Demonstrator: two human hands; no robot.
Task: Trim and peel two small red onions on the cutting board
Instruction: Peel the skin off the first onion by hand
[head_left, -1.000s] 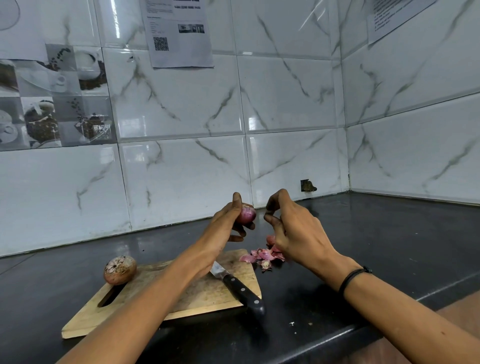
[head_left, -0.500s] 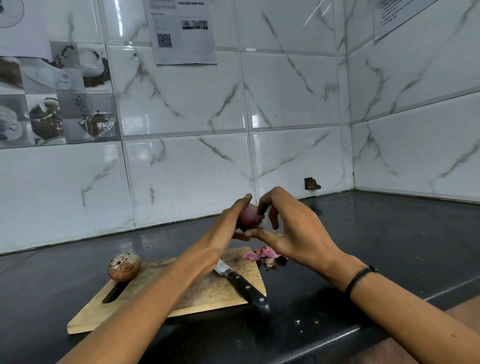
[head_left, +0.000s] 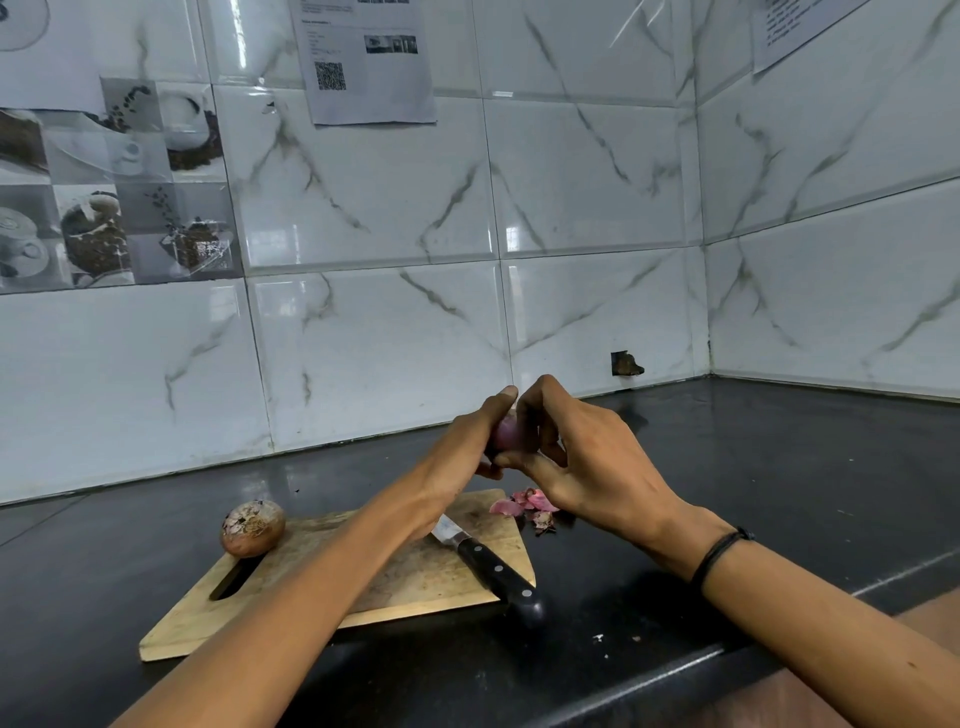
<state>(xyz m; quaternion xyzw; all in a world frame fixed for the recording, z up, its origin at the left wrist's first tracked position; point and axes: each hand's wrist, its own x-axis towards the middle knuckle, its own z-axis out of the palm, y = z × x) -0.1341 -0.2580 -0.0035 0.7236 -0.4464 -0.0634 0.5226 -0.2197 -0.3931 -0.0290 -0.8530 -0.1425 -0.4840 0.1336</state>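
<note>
Both hands are raised together above the table (head_left: 789, 467), beyond the far right corner of the cutting board (head_left: 415, 577). Between them sits one small red onion (head_left: 505, 434); we see only a sliver of smooth purple surface, the rest is covered by fingers.

The left hand (head_left: 462, 452) curls round the onion from the left side, index finger arched over its top. The right hand (head_left: 587, 467) meets it from the right, fingers bent against the onion and thumb reaching underneath, so both hands grip the same onion. We cannot tell whether a strip of skin is caught under the right fingertips.

Below the left wrist lies a knife (head_left: 488, 564), black riveted handle pointing toward us and overhanging the board's near right edge, with the blade partly hidden under the arm. Just under the right hand, a small heap of pink onion skins (head_left: 524, 504) rests at the board's far right corner, part on the wood, part on the dark table.

The second onion (head_left: 253, 527) sits well to the left of both hands, at the board's left end beside the handle slot, with its dry brown skin on and the root end facing us.

A black cord bracelet (head_left: 719, 553) circles the right wrist. Behind the hands rises a wall of white marbled tiles, with a printed sheet bearing a QR code (head_left: 369, 62) stuck high above them.
</note>
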